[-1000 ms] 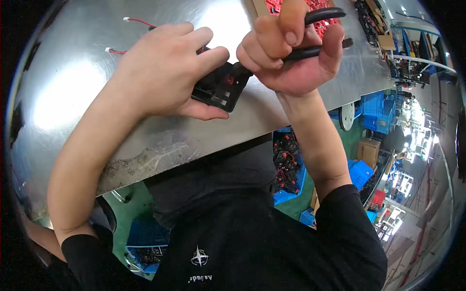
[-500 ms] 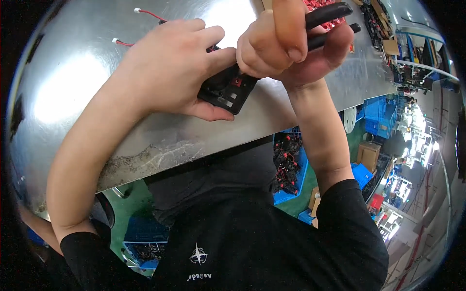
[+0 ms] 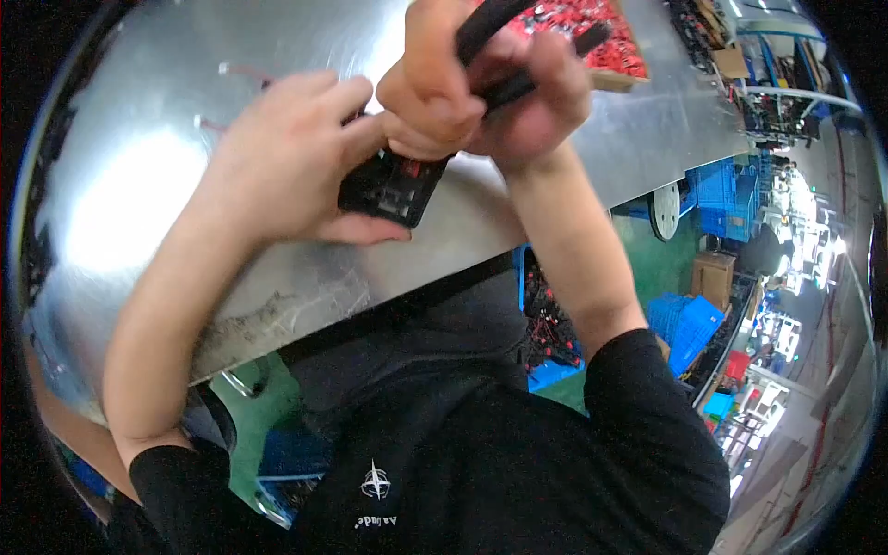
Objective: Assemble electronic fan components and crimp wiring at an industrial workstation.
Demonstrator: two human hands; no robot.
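Note:
My left hand (image 3: 277, 157) grips a black plastic housing (image 3: 384, 199) near the table's front edge, thumb along its lower side. A small red part (image 3: 413, 168) and pale metal tabs show on the housing's face. My right hand (image 3: 527, 134) is closed round pliers (image 3: 490, 26) with thick black handles, which stand apart. The pliers' jaws are hidden behind my fingers, down against the far side of the housing. What the jaws touch I cannot tell. Red wires with white plugs (image 3: 225, 68) lie on the table beyond my left hand.
A shallow carton of small red parts (image 3: 638, 60) stands on the metal table (image 3: 666, 120) at the far right. Below the table edge is a blue bin of black and red wired parts (image 3: 555, 338). Blue crates (image 3: 726, 199) stand right. Another person's arm (image 3: 74, 421) shows at left.
Both hands have shifted left in the picture with the housing and the pliers. More of the carton of red parts shows. The right hand is blurred by motion.

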